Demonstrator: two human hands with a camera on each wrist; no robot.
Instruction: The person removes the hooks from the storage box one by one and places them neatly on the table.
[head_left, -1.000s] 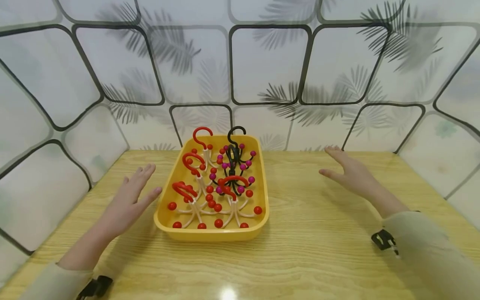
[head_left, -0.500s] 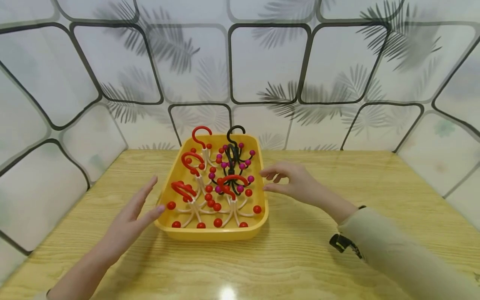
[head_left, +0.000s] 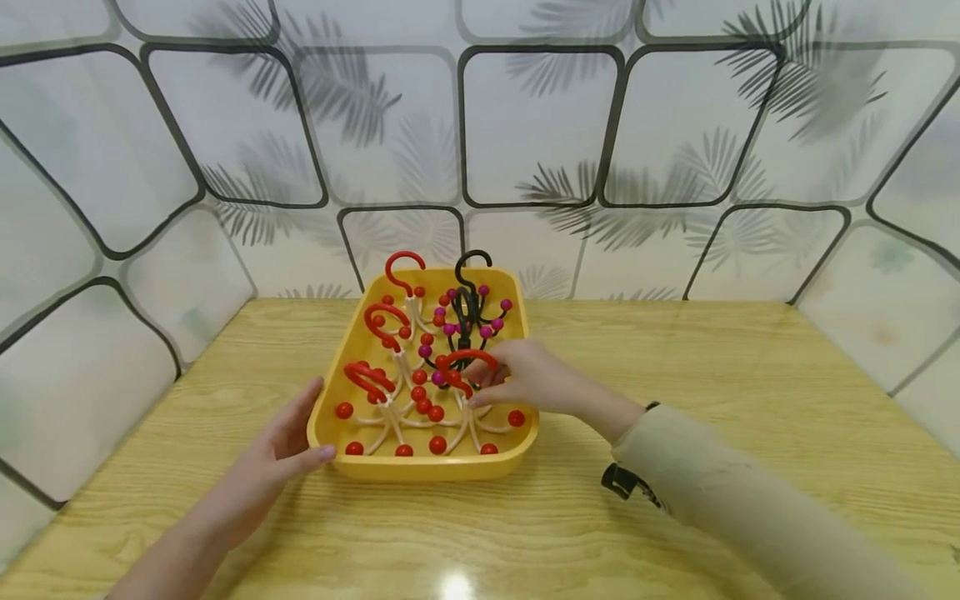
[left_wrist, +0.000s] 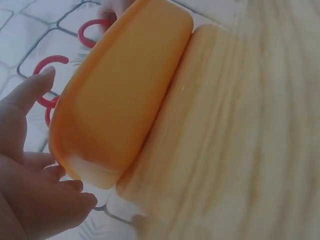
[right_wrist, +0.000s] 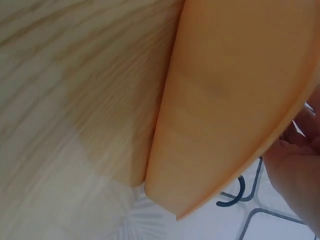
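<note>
At the near right corner of the yellow tray (head_left: 435, 471), a red-hooked hanger (head_left: 468, 408) with right hand (head_left: 534, 379) at its stem, fingers bent, cannot tell if gripping; near left corner, left hand (head_left: 261, 473) touching the tray, thumb and fingers spread

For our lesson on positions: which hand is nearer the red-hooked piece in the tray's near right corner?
Right. The right hand reaches over the right rim of the tray at the red-hooked piece; the left hand is farther off, at the tray's near left corner.

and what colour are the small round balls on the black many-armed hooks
The small round balls are magenta, clearest in the head view.
</note>
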